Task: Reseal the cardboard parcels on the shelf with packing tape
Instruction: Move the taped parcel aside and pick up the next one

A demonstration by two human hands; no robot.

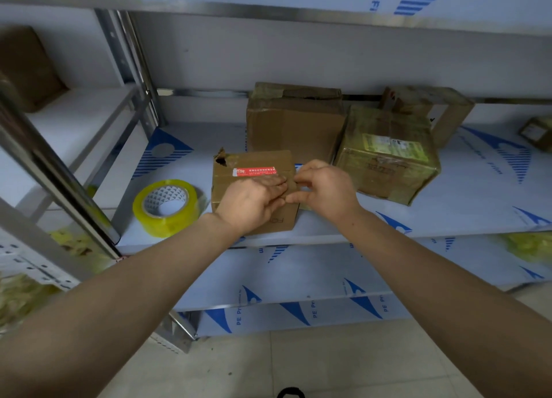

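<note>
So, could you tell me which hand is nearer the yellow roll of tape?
Left. The left hand presses the small parcel just right of the tape roll; the right hand pinches the parcel's far right edge.

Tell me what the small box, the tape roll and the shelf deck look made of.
Small box: brown corrugated cardboard, matte, with a torn hole at its back-left corner.
Tape roll: clear yellowish plastic film, glossy, wound on a white patterned core, likely card.
Shelf deck: probably sheet metal under a white protective film with blue print. The upright beside it looks like bare, shiny steel.
</note>
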